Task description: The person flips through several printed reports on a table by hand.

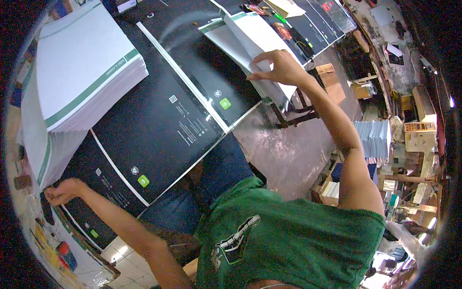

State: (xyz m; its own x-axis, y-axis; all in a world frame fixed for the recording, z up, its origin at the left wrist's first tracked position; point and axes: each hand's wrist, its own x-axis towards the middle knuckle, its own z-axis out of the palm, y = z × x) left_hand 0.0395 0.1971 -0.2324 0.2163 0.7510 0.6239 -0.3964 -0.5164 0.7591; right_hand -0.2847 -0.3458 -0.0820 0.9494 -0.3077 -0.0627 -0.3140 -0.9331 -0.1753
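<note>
At the far left, a tall stack of white paper sheets [86,62] with green border bands rests on the black table. A loose sheet [57,149] hangs down from beside the stack, and its lower corner reaches my left hand [66,191]. The fingers of that hand are curled closed at the corner. On the right, my right hand [281,69] is over a lower pile of white sheets [252,31]. Its thumb and forefinger are apart, with the tips against a curled sheet. The other fingers are bent and partly hidden.
The black tabletop [159,115] has pale strips and green square labels. Beyond the right pile lie a green marker [280,18], a red packet [283,32] and a dark cord. Cardboard [329,82] and a bluish paper stack [373,139] stand to the right on the floor side.
</note>
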